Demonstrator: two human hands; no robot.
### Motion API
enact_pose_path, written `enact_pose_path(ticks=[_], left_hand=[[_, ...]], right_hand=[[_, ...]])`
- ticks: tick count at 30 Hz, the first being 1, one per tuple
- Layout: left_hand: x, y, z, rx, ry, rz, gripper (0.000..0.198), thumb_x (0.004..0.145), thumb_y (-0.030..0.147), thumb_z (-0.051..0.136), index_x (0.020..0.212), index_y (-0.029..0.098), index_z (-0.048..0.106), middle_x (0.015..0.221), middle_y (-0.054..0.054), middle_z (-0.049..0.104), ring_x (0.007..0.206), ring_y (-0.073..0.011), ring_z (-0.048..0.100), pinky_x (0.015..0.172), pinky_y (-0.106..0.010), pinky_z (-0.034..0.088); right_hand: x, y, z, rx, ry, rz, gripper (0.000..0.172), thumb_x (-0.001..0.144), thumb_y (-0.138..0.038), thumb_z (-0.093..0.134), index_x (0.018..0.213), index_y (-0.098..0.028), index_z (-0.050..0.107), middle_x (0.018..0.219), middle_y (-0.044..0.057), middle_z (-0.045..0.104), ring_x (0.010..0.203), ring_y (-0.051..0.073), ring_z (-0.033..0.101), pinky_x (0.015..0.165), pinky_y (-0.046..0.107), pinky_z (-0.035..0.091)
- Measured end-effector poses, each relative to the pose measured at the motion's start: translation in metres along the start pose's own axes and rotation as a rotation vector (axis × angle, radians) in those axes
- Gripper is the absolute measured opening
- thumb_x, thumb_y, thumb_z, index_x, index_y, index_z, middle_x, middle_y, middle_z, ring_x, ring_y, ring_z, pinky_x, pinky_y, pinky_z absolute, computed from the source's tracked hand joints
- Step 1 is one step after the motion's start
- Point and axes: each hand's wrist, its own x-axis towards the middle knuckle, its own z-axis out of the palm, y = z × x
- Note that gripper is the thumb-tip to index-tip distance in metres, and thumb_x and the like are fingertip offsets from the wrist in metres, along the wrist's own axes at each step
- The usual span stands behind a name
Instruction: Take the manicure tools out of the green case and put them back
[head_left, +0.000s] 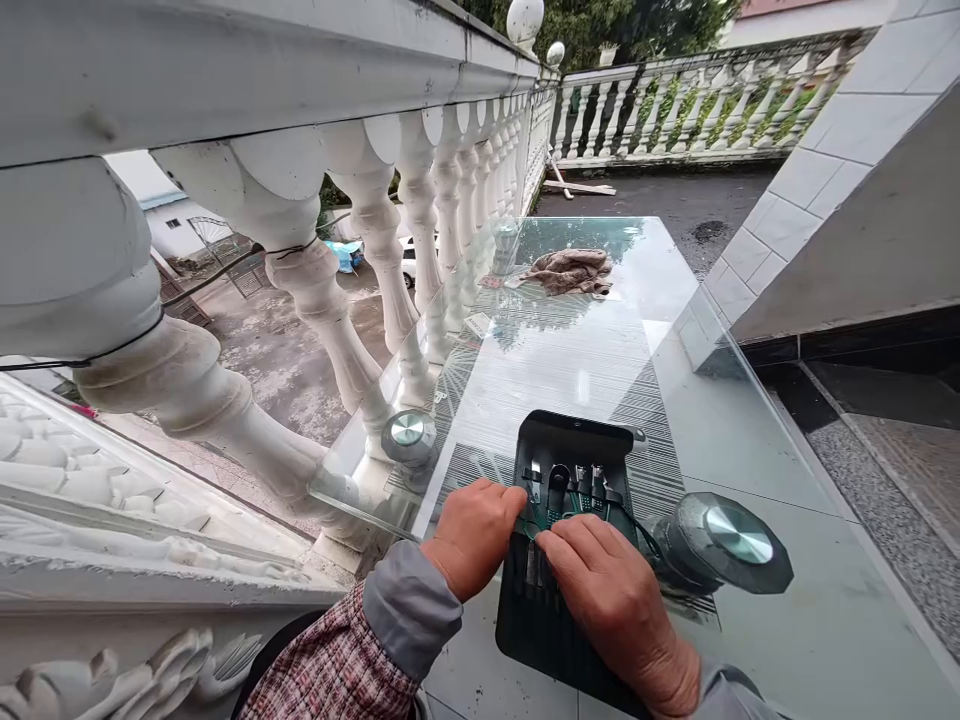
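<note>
A black manicure case [577, 437] lies unfolded on the glass table, holding several metal tools in its loops. Among them are nail clippers [598, 482] and a black-handled tool [558, 484]. Over the case's left side, my left hand [480, 530] is closed, thumb and forefinger pinched on a thin green cord [531, 524]. My right hand [607, 580] is closed too, its fingertips pinching the cord just below and to the right. The fingers hide part of the cord and the lower tools.
The glass table top [555, 360] has round metal-capped supports [739, 535] on both sides. A crumpled brown cloth [571, 272] lies at its far end. White balusters [300, 270] run along the left, and a tiled slanted wall [817, 190] stands on the right.
</note>
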Motion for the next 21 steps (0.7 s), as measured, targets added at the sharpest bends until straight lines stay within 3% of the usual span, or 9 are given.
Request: enact_pose_path(ticks=[7, 21], left_hand=[[-0.001, 0.000, -0.004, -0.055, -0.006, -0.050, 0.015, 0.085, 0.012, 0.045, 0.096, 0.020, 0.053, 0.082, -0.002, 0.066, 0.078, -0.0183, 0.060, 0.067, -0.028, 0.046], [-0.001, -0.002, 0.001, -0.048, 0.000, -0.044, 0.010, 0.087, 0.014, 0.045, 0.086, 0.019, 0.053, 0.081, -0.001, 0.064, 0.076, -0.0173, 0.057, 0.065, -0.027, 0.045]], right_hand=[[0.004, -0.007, 0.000, -0.047, 0.018, -0.098, 0.021, 0.087, -0.007, 0.042, 0.080, -0.014, 0.061, 0.070, 0.006, 0.058, 0.075, 0.017, 0.050, 0.069, 0.031, 0.040], [0.005, -0.004, 0.010, -0.062, -0.043, -0.070, 0.030, 0.089, -0.008, 0.039, 0.068, -0.015, 0.059, 0.063, 0.005, 0.051, 0.069, 0.016, 0.043, 0.063, 0.030, 0.032]])
